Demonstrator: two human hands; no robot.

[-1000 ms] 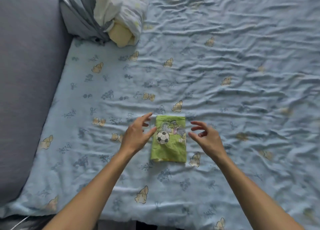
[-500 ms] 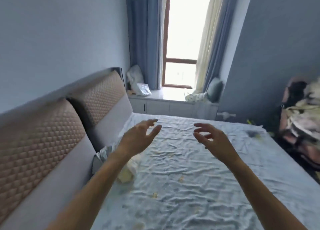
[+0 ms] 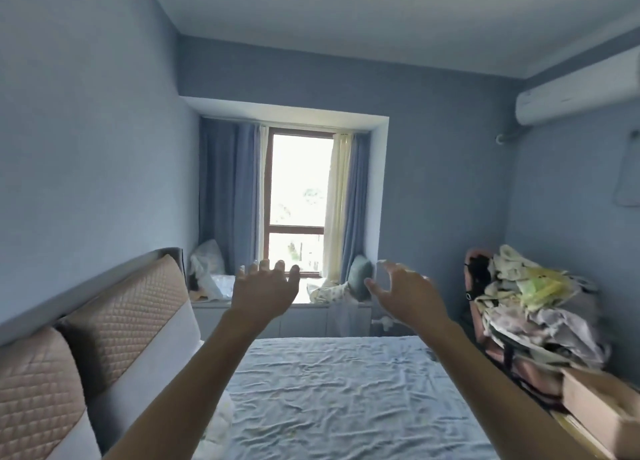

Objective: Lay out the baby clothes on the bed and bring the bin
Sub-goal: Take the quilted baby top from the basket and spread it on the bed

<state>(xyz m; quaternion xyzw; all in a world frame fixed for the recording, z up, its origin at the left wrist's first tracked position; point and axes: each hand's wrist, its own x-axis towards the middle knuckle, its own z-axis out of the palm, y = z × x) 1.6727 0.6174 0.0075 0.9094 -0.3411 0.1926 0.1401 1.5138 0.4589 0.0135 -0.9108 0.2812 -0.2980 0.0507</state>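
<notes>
A: Hands? Left hand (image 3: 264, 289) and right hand (image 3: 405, 291) raised above the bed (image 3: 332, 390), fingers spread, grasping nothing.

B: Baby clothes? Heaped pile (image 3: 530, 296) (right of bed).

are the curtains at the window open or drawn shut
Open. The blue curtains hang bunched at each side of the window, leaving the bright pane between them uncovered.

A rumpled pale-blue sheet covers the bed (image 3: 339, 400); mixed clothes (image 3: 530, 296) are heaped beside it.
</notes>
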